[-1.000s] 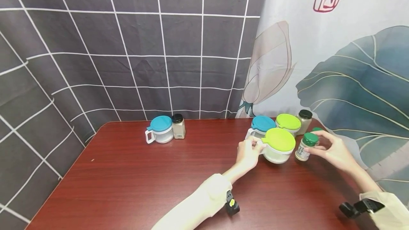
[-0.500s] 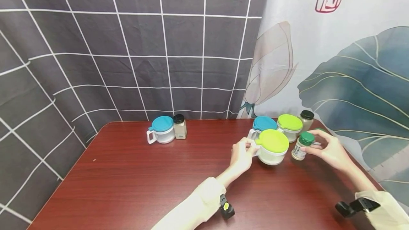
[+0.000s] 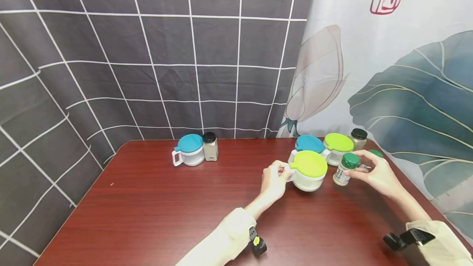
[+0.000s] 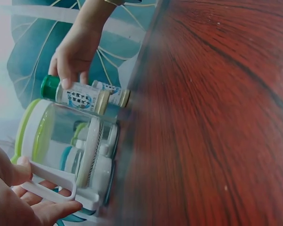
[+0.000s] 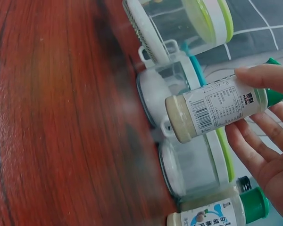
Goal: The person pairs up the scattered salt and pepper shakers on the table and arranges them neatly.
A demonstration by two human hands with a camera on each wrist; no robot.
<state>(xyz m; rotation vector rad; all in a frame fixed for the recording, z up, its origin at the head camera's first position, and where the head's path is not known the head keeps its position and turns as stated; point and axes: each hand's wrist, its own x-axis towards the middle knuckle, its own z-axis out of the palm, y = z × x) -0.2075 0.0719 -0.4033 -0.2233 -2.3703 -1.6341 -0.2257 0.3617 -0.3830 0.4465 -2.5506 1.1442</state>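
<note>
My left hand [image 3: 274, 180] grips the white handle of a clear seasoning jar [image 3: 309, 171] with a lime-green lid, which looks raised slightly off the table in the left wrist view. To its right, my right hand [image 3: 378, 177] pinches a spice bottle [image 3: 343, 172] with a green cap between thumb and fingers. In the right wrist view the bottle [image 5: 221, 108] is tilted and clear of the tabletop, its printed label showing. A second green-capped bottle [image 5: 212, 214] stands beyond the right hand, which partly hides it in the head view.
Behind the held things stand a blue-lidded jar [image 3: 309, 143], another lime-lidded jar [image 3: 338, 147] and a black-capped bottle [image 3: 358, 139]. At the back left, a blue-lidded jar [image 3: 190, 151] sits beside a black-capped bottle [image 3: 210, 149]. Curtains rise behind the red-brown table [image 3: 166, 212].
Both hands have moved left together, carrying the lime-lidded jar and the green-capped spice bottle away from the group. More of the jars behind and the second green cap now shows.
</note>
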